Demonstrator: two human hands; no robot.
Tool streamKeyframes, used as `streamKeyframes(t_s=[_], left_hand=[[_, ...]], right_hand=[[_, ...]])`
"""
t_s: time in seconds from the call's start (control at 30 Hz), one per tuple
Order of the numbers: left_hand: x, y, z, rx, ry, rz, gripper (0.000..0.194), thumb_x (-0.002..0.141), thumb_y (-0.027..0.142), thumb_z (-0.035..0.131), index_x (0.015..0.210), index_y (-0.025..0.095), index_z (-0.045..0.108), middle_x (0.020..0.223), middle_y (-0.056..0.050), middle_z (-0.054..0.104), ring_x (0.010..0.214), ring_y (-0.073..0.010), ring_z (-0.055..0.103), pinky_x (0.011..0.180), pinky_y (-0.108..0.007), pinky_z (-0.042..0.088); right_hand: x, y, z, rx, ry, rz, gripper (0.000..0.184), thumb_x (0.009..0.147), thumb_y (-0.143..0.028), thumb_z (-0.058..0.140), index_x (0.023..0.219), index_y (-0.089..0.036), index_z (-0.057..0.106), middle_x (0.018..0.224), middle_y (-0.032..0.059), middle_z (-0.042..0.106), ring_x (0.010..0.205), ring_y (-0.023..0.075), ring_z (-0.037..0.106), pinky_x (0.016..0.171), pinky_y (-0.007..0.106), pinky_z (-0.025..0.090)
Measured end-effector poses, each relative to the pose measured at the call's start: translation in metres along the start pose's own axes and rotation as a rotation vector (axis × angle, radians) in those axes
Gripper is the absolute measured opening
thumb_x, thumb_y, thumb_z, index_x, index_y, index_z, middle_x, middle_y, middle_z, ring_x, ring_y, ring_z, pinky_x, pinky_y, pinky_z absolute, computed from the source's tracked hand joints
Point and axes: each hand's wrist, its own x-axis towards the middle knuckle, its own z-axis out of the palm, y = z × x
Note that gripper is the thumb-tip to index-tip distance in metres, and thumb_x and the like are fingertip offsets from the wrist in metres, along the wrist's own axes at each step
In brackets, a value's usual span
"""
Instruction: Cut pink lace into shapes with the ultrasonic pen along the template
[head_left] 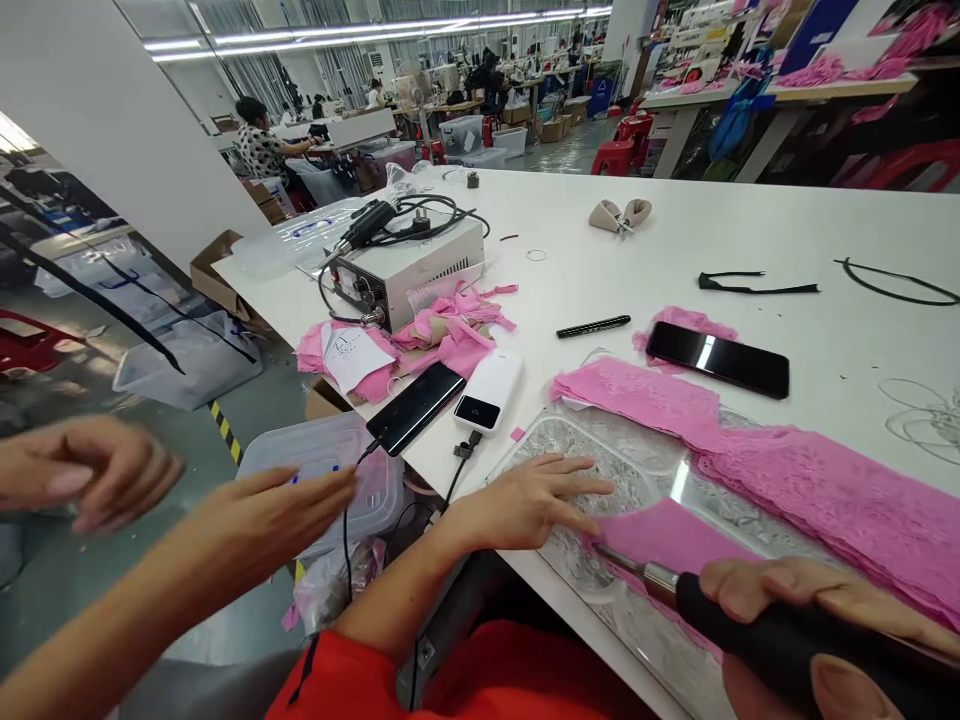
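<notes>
My right hand point(817, 620) is wrapped round the black handle of a handpiece point(701, 600) with a slim metal shaft. Its tip meets the left end of a smooth pink fabric piece point(675, 530). My left hand point(536, 500) lies flat with fingers spread, a fingertip at that same end, close to the metal tip. Under both is a clear patterned plastic sheet or tray point(562, 435); its exact kind is unclear. Beyond the fabric piece lie stacked pink lace strips point(817, 480), to the right of my left hand.
A co-worker's two hands point(285, 510) reach in from the left. On the table are a control box point(420, 265), a phone point(416, 410), a white power bank point(491, 390), a pen point(592, 327), another phone point(716, 360) and pink scraps point(457, 335). A plastic bin point(322, 455) stands below the edge.
</notes>
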Motion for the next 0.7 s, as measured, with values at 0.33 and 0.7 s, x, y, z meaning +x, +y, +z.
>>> streamKeyframes(t_s=[0.33, 0.7], left_hand=[[0.001, -0.005, 0.005, -0.038, 0.047, 0.028, 0.053, 0.078, -0.006, 0.050, 0.112, 0.025, 0.078, 0.154, 0.001, 0.050, 0.151, -0.0256, 0.033, 0.124, -0.043, 0.032], [0.000, -0.007, 0.008, -0.020, 0.110, 0.057, 0.051, 0.077, -0.005, 0.050, 0.107, 0.025, 0.079, 0.149, 0.000, 0.055, 0.149, -0.0260, 0.038, 0.121, -0.043, 0.038]], right_hand=[[-0.001, 0.003, 0.006, -0.034, -0.008, -0.009, 0.030, 0.068, -0.038, 0.081, 0.086, -0.022, 0.063, 0.082, -0.0011, 0.060, 0.064, 0.0158, 0.062, 0.067, 0.035, 0.061], [0.001, 0.003, 0.018, -0.048, 0.008, -0.072, 0.026, 0.069, -0.034, 0.081, 0.074, -0.021, 0.059, 0.072, 0.0003, 0.060, 0.058, 0.0157, 0.062, 0.061, 0.036, 0.062]])
